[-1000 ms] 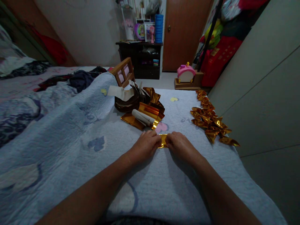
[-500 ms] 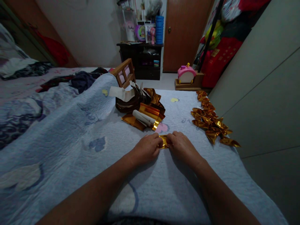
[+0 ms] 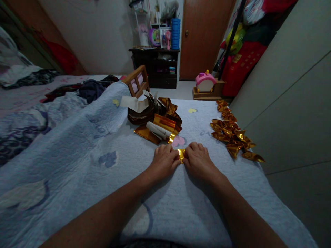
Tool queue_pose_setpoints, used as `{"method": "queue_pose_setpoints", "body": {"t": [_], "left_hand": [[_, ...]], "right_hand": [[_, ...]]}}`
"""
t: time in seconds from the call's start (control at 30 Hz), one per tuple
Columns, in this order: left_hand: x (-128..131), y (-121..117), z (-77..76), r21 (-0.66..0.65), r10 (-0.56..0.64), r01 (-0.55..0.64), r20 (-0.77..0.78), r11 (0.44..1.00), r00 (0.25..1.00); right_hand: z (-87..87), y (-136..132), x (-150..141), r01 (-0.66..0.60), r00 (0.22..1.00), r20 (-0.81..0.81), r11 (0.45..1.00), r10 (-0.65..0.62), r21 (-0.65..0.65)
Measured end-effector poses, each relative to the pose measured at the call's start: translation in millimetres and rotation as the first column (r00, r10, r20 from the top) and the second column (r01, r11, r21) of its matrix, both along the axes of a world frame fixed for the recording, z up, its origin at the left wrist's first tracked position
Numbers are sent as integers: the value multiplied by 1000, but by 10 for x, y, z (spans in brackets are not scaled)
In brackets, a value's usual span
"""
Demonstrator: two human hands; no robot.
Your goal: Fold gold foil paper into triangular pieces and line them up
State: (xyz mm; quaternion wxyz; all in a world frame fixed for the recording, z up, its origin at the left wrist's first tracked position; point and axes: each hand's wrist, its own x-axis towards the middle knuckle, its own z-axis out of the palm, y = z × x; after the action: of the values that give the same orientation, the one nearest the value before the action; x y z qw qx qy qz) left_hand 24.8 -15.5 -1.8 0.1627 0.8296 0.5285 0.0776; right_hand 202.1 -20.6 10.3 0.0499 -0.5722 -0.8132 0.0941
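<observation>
A small piece of shiny gold foil paper [image 3: 182,156] lies on the light blue bedspread [image 3: 108,193], mostly covered by my fingers. My left hand [image 3: 164,159] is closed on its left end, and my right hand [image 3: 198,157] is closed on its right end. Only a short gold strip shows between the two thumbs. Beyond the hands sits a loose pile of gold foil sheets [image 3: 165,121] with pale undersides, some of them curled into rolls. Several folded gold foil pieces [image 3: 229,132] lie heaped along the right edge of the bed.
A wooden frame [image 3: 137,79] stands at the bed's far end. Bunched clothes [image 3: 91,90] lie at the left. Past the bed are a dark cabinet [image 3: 155,67], a pink toy [image 3: 205,82] and a wooden door [image 3: 203,41]. A pale wardrobe panel [image 3: 292,120] rises along the right.
My left hand has flattened somewhat, its fingers reaching further forward over the foil. The right hand has shifted slightly, and the gold strip showing between them is narrower.
</observation>
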Motion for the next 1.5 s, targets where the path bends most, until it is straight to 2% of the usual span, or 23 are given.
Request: {"method": "queue_pose_setpoints", "body": {"t": [0.23,0.53,0.83,1.0,1.27,1.5], "left_hand": [[-16,11,-9,-28,-1,1,20,1000,1000],[-42,18,10,-36,-7,9,48,999,999],[-102,25,94,-101,55,-49,51,994,997],[-190,56,155,-122,91,-89,11,989,996],[-271,112,177,-171,74,-68,27,983,997],[-320,137,225,-211,45,-33,54,977,998]], "right_hand": [[-125,-24,-37,30,997,-76,998,-25,61],[-154,20,40,39,995,-93,999,-39,-6],[-138,131,241,44,999,-3,990,-45,-133],[-87,174,291,15,1000,-1,982,-16,-187],[-92,214,377,-26,999,-38,979,19,-200],[-136,245,494,-83,989,-132,984,62,-158]]}}
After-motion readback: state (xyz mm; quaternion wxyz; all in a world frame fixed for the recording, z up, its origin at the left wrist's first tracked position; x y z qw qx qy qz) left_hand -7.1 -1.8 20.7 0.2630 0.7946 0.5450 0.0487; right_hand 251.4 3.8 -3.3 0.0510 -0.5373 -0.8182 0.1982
